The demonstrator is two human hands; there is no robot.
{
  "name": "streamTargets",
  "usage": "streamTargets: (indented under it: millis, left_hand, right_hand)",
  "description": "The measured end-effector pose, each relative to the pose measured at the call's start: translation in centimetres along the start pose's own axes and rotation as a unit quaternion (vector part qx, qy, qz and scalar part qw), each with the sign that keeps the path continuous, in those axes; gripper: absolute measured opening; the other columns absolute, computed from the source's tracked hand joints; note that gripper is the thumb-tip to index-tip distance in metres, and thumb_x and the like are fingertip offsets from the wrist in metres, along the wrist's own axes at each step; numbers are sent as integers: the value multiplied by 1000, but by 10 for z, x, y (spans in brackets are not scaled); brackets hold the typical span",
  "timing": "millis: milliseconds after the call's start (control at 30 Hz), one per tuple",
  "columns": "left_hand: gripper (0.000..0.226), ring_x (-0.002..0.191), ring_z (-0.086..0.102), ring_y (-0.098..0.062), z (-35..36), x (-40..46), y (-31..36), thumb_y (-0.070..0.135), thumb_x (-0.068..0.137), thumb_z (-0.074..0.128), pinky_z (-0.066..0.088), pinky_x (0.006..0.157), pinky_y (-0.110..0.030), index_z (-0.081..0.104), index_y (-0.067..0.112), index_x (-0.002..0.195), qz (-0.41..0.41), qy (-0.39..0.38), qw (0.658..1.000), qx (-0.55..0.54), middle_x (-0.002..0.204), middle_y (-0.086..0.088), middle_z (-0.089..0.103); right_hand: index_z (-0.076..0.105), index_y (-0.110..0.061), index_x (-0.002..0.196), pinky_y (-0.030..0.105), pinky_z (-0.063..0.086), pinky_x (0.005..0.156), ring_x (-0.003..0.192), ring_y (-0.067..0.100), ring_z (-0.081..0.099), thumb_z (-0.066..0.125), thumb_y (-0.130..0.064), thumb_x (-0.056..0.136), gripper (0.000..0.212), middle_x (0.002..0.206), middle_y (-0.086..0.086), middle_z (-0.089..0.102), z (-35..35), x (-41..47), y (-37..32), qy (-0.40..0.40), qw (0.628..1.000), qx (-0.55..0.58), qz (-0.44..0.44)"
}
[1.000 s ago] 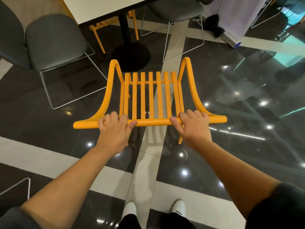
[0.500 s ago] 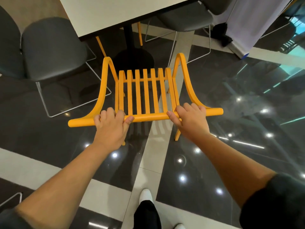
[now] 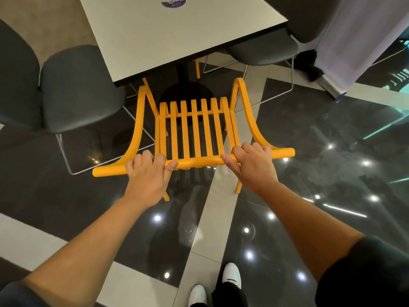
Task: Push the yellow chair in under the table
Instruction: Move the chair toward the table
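Moved forward since half a second ago: yellow slatted chair with curved armrests point(image 3: 194, 129) now closer to the white square-topped bench point(image 3: 177, 34), armrest tips just reaching its near edge, seat not yet under.

Head view: left hand point(image 3: 150, 171) and right hand point(image 3: 250, 167) both on the top rail of the backrest, fingers point(image 3: 252, 149) curled over and clamped on it, thumbs beneath.

Likely trouble: armrest tips catching the bench edge if too tall, or front legs striking the black pedestal base point(image 3: 186, 94), jarring the bench. Also a skewed push grazing the grey padded chair point(image 3: 75, 89) at left.

Glossy dark tiled floor point(image 3: 332, 173) with pale bands, ceiling lights reflected; slippery for chair legs, probably. Another grey chair beyond, white panel at far right.
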State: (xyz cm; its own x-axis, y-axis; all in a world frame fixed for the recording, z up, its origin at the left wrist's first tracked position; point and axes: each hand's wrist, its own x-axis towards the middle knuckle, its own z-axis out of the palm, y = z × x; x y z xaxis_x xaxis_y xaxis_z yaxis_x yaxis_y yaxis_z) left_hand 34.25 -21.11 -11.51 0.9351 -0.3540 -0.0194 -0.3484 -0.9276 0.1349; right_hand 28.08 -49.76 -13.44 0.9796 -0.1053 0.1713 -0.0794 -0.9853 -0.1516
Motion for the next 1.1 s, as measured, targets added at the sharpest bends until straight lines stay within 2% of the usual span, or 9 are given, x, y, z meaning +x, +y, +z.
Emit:
streamTargets:
  millis: [267,467,733,900,967,1100]
  left_hand:
    - [62,91,44,-26,2,55,-5,61,102,16,34,90,-49,60,17,98,-16,2,1000,-10,94,-6,46]
    - [64,92,43,-28,0,89,-4,59,101,16,32,88,-49,61,14,100,-23,6,1000,-12,95,-8,46]
    - [67,91,45,-28,-8,127,-10,60,101,11,35,91,-50,61,15,102,-28,-12,999,-14,95,-7,48]
    - [65,89,46,-28,-11,139,-6,59,102,15,37,92,-50,62,15,99,-34,-4,999,-5,94,-7,50]
    - [64,96,49,-28,-11,140,-6,59,102,16,36,96,-50,64,17,106,-38,-7,999,-9,100,-7,54]
    - [62,126,50,-32,-13,136,-6,58,103,23,24,116,-58,60,19,134,-36,-5,999,-12,128,-11,58]
  right_hand:
    - [66,-21,95,43,42,86,81,21,54,20,-66,105,66,82,-1,60,9,58,14,-10,1000,9,-11]
    - [63,-24,94,43,42,89,81,19,52,14,-69,103,67,81,-4,56,12,98,21,-37,999,-4,-13]
    - [61,-27,93,45,39,96,85,19,53,13,-71,103,66,83,-6,56,22,139,26,-40,999,12,-4]
    - [60,-27,89,44,39,93,80,19,53,18,-68,106,62,79,-7,54,26,152,30,-21,1000,7,-4]
    - [62,-27,90,43,38,92,81,19,53,20,-67,106,60,79,-7,55,26,152,29,-22,1000,11,3]
    - [66,-28,100,45,37,101,94,21,58,24,-67,105,58,90,-7,65,21,148,30,-42,999,34,-1]
